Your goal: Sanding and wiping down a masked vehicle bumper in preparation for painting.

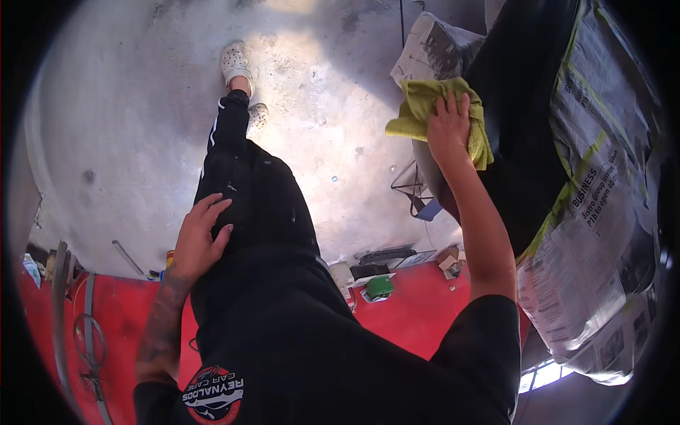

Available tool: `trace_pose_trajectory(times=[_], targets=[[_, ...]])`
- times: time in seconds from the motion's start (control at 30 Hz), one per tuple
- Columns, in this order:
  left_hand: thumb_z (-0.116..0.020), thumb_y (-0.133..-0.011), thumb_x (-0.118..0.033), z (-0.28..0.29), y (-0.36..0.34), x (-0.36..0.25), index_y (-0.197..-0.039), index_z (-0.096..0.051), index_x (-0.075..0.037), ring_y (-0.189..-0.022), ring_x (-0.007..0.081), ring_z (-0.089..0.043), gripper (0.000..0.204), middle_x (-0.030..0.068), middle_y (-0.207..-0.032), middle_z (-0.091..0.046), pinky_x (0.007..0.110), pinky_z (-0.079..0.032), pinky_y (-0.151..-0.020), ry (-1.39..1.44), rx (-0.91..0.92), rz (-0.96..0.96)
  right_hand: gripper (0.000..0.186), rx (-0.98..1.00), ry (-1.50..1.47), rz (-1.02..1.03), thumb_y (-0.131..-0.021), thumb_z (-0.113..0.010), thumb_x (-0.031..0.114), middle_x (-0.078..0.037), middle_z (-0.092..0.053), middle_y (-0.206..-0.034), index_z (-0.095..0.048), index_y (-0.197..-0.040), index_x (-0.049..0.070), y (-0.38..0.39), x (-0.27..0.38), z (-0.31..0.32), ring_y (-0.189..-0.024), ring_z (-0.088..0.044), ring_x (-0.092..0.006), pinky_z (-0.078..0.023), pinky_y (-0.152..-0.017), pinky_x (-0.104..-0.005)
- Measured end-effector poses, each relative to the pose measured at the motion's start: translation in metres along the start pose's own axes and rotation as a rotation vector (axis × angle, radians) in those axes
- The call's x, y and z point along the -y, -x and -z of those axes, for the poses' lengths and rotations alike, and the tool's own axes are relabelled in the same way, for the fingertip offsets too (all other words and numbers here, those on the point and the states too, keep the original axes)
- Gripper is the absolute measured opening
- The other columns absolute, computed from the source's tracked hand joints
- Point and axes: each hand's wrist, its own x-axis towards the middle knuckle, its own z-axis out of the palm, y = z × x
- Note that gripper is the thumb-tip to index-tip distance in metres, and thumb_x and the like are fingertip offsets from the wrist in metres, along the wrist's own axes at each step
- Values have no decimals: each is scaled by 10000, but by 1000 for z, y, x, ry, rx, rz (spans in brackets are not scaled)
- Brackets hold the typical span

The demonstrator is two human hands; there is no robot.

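Observation:
My right hand (450, 131) presses a yellow-green cloth (412, 117) against a dark, smooth vehicle panel (528, 85), fingers laid over the folded fabric. Part of the cloth hangs loose beyond the panel's edge, left of the hand. Newspaper sheets (595, 234) cover the area right of the panel, fixed along its border with yellow-green masking tape (563, 195). Another piece of newspaper (431, 49) sticks out at the panel's far left edge. Down by my thigh, my left hand (200, 237) holds nothing; its fingers are apart, near or touching the black trousers (276, 205).
A small folding stand with a blue part (428, 210) is on the floor, left of the panel. Along the wall (418, 304), red in colour, lie a green item (379, 287), a cardboard box (450, 263) and a dark long piece (386, 255). Metal strips (88, 333) and a coiled cable stand at left.

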Motion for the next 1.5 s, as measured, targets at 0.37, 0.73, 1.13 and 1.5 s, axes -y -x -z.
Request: trace_pose_trajectory(times=[0.37,0.73,1.13,1.5], targets=[[-644,-856,-4,13,25,55,-1244,-574,-12,-1212,308,-548,395,164,-1280,-572,365,-404,-1051,355,-198,348,419,-286,-202,393,-867,-565,257,-18,-510,-1412,-625,-1270,160,85,-22,-52,-1434,-323,-242,-131,-1183,-580],[-598,-911,-64,86,-44,24,-1269,-569,-70,-1237,264,-531,360,97,-1300,-579,396,-408,-1005,256,-219,409,262,-459,-182,-36,-808,-611,238,-19,-536,-1344,-683,-1045,151,-72,-178,57,-1403,-357,-246,-205,-1117,-683],[-590,-924,-92,110,-116,-55,-1279,-561,-84,-1256,260,-508,357,87,-1318,-569,427,-388,-1003,301,-178,578,360,-509,-486,-75,-784,-639,292,-1,-478,-1422,-659,-1127,183,-89,-226,61,-1450,-301,-248,-224,-1047,-724],[-609,-916,-103,152,-251,-182,-1266,-564,-72,-1213,272,-522,355,95,-1280,-582,419,-400,-978,269,-139,541,386,-650,-363,-157,-738,-607,329,-4,-478,-1423,-692,-1086,185,-258,-427,108,-1461,-275,-248,-301,-981,-727]])
